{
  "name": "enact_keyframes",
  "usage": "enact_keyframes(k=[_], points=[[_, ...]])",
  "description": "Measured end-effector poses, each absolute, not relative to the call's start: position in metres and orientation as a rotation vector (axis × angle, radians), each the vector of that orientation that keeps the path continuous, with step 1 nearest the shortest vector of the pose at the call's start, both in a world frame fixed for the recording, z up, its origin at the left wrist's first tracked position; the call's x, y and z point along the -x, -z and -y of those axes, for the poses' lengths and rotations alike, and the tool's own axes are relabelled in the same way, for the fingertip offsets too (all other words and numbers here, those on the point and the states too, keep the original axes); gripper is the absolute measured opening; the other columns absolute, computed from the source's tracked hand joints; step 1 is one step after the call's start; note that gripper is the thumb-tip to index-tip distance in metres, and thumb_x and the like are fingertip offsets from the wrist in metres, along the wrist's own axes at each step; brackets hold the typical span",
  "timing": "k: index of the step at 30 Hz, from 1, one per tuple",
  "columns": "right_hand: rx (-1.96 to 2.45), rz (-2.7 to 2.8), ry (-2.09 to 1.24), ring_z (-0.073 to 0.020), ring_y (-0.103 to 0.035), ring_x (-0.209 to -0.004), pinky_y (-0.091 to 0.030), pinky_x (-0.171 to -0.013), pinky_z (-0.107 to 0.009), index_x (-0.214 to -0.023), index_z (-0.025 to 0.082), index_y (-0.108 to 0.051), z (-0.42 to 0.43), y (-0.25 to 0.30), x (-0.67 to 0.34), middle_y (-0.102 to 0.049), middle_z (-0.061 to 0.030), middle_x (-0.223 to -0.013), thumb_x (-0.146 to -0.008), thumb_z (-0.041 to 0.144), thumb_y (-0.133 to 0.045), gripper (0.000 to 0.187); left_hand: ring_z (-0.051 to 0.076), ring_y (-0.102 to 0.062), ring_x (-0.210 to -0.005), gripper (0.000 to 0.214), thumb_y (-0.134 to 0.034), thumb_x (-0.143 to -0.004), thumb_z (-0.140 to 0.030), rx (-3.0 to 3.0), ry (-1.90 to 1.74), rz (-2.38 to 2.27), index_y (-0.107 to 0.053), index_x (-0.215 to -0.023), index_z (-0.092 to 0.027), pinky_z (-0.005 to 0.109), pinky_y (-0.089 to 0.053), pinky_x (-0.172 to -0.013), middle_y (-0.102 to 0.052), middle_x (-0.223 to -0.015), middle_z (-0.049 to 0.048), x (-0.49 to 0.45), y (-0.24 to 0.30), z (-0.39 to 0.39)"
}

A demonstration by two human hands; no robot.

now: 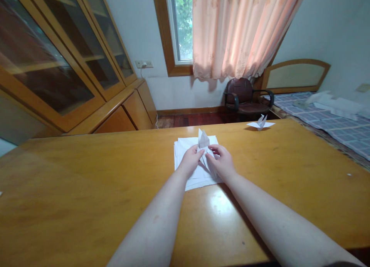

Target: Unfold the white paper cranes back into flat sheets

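Note:
Both my hands meet over a stack of white paper sheets (185, 149) in the middle of the wooden table (86, 182). My left hand (191, 159) and my right hand (221, 161) pinch a partly folded white paper piece (203, 141), whose pointed flap sticks up between them. The fingers of both hands are closed on its lower folds. A finished white paper crane (260, 123) sits apart at the table's far right edge.
A wooden cabinet with glass doors (63, 66) lines the left wall. A dark armchair (245, 95) stands under the curtained window (231, 32). A bed with a checked cover (332, 122) runs along the right of the table.

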State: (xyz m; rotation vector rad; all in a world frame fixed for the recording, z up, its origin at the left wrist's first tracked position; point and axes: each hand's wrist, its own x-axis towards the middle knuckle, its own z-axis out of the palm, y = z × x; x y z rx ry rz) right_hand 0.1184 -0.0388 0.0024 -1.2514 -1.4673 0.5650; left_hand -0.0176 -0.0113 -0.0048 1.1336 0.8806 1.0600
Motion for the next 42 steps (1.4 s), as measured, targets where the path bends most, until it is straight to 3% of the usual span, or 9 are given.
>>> enact_keyframes(k=[3,8,14,21,24,26,31,37,42], points=[[1.287,1.425,-0.584,-0.0218,-0.062,-0.085,-0.050,-0.081,-0.039,-0.093,0.020,-0.067,0.041,-0.005,-0.120,-0.068,-0.0087,-0.096,-0.073,0.032,-0.063,0.024,0.015,-0.060,-0.064,0.033,-0.063,-0.074,-0.036,-1.080,-1.061,-0.859,-0.060,-0.099,-0.015,0.027,-0.047,-0.061,-0.067,-0.080,0.0035,0.016,0.003,0.012],[1.239,1.164,-0.830,-0.0211,-0.063,-0.081,-0.049,-0.078,-0.036,-0.085,0.020,-0.067,0.037,-0.002,-0.124,-0.069,-0.0062,-0.086,-0.077,0.041,-0.060,0.024,0.016,-0.061,-0.072,0.030,-0.061,-0.076,-0.034,-1.103,-1.145,-0.848,-0.061,-0.100,-0.015,0.029,-0.048,-0.072,-0.068,-0.083,0.0043,0.017,0.000,0.011],[0.987,0.966,-1.330,-0.0206,-0.064,-0.081,-0.049,-0.074,-0.033,-0.100,0.021,-0.062,0.028,0.004,-0.122,-0.069,-0.0046,-0.092,-0.063,0.037,-0.074,0.043,0.013,-0.058,-0.063,0.027,-0.062,-0.076,-0.037,-1.104,-1.079,-0.833,-0.060,-0.093,-0.016,0.025,-0.046,-0.062,-0.065,-0.075,0.0012,0.018,0.004,0.010],[1.117,0.932,-1.350,-0.0102,-0.048,-0.049,-0.035,-0.048,-0.023,-0.068,0.018,-0.057,0.031,0.006,-0.125,-0.056,0.0037,-0.056,-0.060,0.035,-0.079,0.029,0.011,-0.056,-0.059,0.040,-0.066,-0.071,-0.030,-1.105,-1.192,-1.000,-0.047,-0.105,-0.021,0.023,-0.043,-0.056,-0.061,-0.080,-0.0004,0.020,0.003,0.008],[1.127,0.890,-1.347,-0.0082,-0.040,-0.044,-0.028,-0.044,-0.022,-0.063,0.018,-0.053,0.030,0.006,-0.125,-0.049,0.0057,-0.049,-0.061,0.037,-0.077,0.030,0.010,-0.055,-0.063,0.030,-0.066,-0.071,-0.028,-1.228,-1.274,-1.086,-0.048,-0.095,-0.021,0.023,-0.042,-0.061,-0.057,-0.082,-0.0016,0.021,0.000,0.010],[1.104,0.871,-1.361,-0.0090,-0.042,-0.045,-0.029,-0.044,-0.022,-0.067,0.018,-0.057,0.030,0.006,-0.124,-0.052,0.0040,-0.052,-0.062,0.037,-0.076,0.028,0.010,-0.054,-0.069,0.024,-0.065,-0.071,-0.027,-1.401,-1.260,-1.109,-0.052,-0.089,-0.020,0.023,-0.042,-0.066,-0.057,-0.085,-0.0005,0.021,-0.002,0.014],[1.047,0.927,-1.408,-0.0143,-0.054,-0.057,-0.037,-0.052,-0.024,-0.081,0.018,-0.065,0.030,0.005,-0.122,-0.065,-0.0023,-0.067,-0.062,0.038,-0.075,0.029,0.013,-0.052,-0.078,0.040,-0.074,-0.060,-0.022,-1.704,-1.135,-1.242,-0.055,-0.095,-0.021,0.026,-0.043,-0.072,-0.058,-0.096,0.0012,0.020,-0.005,0.022],[1.088,0.939,-1.405,-0.0136,-0.053,-0.053,-0.038,-0.052,-0.025,-0.077,0.016,-0.067,0.030,0.008,-0.123,-0.063,-0.0016,-0.062,-0.067,0.043,-0.071,0.029,0.018,-0.055,-0.094,0.026,-0.064,-0.072,-0.022,-1.763,-1.176,-1.223,-0.057,-0.096,-0.020,0.031,-0.042,-0.086,-0.060,-0.100,0.0035,0.022,-0.007,0.022],[1.026,0.822,-1.448,-0.0168,-0.059,-0.060,-0.043,-0.057,-0.028,-0.079,0.015,-0.068,0.030,0.006,-0.121,-0.068,-0.0051,-0.070,-0.065,0.039,-0.074,0.028,0.017,-0.057,-0.096,0.021,-0.055,-0.078,-0.019,-1.621,-1.193,-1.081,-0.058,-0.099,-0.019,0.030,-0.043,-0.087,-0.062,-0.103,0.0053,0.022,-0.007,0.020]])
